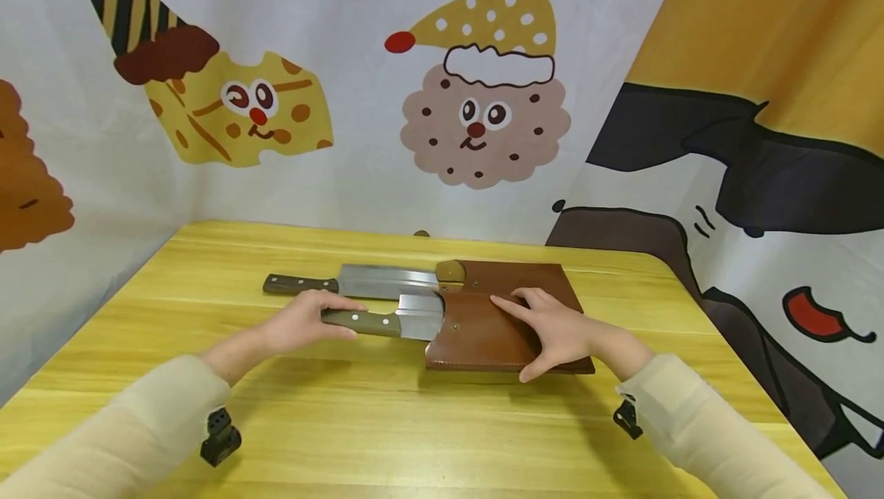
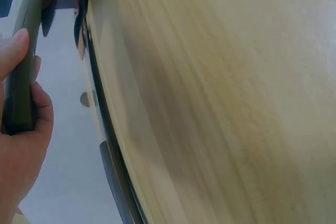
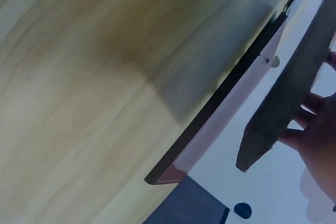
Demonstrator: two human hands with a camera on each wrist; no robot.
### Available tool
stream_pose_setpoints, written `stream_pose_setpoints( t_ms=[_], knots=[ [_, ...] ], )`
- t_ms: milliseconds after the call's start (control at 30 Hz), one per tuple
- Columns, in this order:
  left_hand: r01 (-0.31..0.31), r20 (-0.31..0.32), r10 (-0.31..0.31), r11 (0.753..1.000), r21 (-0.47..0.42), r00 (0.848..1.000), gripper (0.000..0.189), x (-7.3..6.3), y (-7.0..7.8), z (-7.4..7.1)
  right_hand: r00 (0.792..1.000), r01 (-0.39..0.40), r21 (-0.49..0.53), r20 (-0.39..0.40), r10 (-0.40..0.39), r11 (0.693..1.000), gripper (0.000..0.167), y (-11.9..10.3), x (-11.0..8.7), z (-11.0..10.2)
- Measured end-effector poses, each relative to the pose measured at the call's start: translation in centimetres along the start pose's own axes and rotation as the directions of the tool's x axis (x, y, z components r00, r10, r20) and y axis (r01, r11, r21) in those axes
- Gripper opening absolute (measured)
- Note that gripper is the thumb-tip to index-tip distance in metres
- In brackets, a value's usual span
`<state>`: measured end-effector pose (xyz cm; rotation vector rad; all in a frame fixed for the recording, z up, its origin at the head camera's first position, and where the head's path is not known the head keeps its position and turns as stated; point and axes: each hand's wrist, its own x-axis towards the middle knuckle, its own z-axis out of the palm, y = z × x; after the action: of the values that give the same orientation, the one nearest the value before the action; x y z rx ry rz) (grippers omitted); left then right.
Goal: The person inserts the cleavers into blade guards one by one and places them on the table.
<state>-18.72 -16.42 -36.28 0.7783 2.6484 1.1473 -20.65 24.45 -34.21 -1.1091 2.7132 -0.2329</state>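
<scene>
My left hand (image 1: pixel 304 322) grips the olive-green handle (image 1: pixel 361 321) of a cleaver, thumb on one side and fingers on the other. Part of its broad steel blade (image 1: pixel 421 318) shows; the rest is hidden inside a brown leather sheath (image 1: pixel 486 338). Across that sheath my right hand (image 1: pixel 562 330) holds on with fingers spread, the thumb at its near edge. The right wrist view has this sheath (image 3: pixel 283 93) raised over the table. Just behind lies a second cleaver (image 1: pixel 300 284) with a dark brown handle, its blade running toward another brown leather sheath (image 1: pixel 528 275).
Pale yellow wood-grain table (image 1: pixel 331 422) lies under everything. A printed cloth (image 1: pixel 359 100) with cartoon food figures hangs along the back and sides. Small black devices (image 1: pixel 221 437) are worn at both sleeves. The second sheath has a tan strap (image 1: pixel 450 272) at its mouth.
</scene>
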Motion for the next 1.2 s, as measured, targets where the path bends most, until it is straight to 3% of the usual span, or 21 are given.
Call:
stream_pose_setpoints(
  t_ms=[133,333,500,900,1200],
  knots=[
    [0.005,-0.006,-0.005,1.0,-0.013,1.0,0.043,0.3,0.5,0.7,1.0,0.007,0.038,-0.009,-0.007,0.999,0.111,-0.6,0.6,0.2],
    [-0.108,0.031,0.11,0.993,-0.052,0.993,0.041,1.5,1.4,1.9,0.997,0.078,0.028,0.0,-0.078,0.997,0.113,-2.4,2.2,0.5],
    [-0.14,0.022,0.142,0.989,-0.055,0.99,0.04,1.6,1.0,2.4,0.997,0.071,0.019,0.025,-0.072,0.997,0.114,-2.7,2.7,0.7],
    [-0.082,0.051,0.087,0.991,-0.102,0.995,0.038,2.4,0.8,3.6,0.996,0.01,0.016,0.09,-0.012,1.0,0.113,-2.5,2.4,1.1],
    [-0.077,0.079,0.089,0.987,-0.144,0.993,0.039,2.9,1.0,4.2,0.995,-0.043,0.03,0.092,0.04,0.999,0.112,-1.9,1.8,1.2]
  ],
)
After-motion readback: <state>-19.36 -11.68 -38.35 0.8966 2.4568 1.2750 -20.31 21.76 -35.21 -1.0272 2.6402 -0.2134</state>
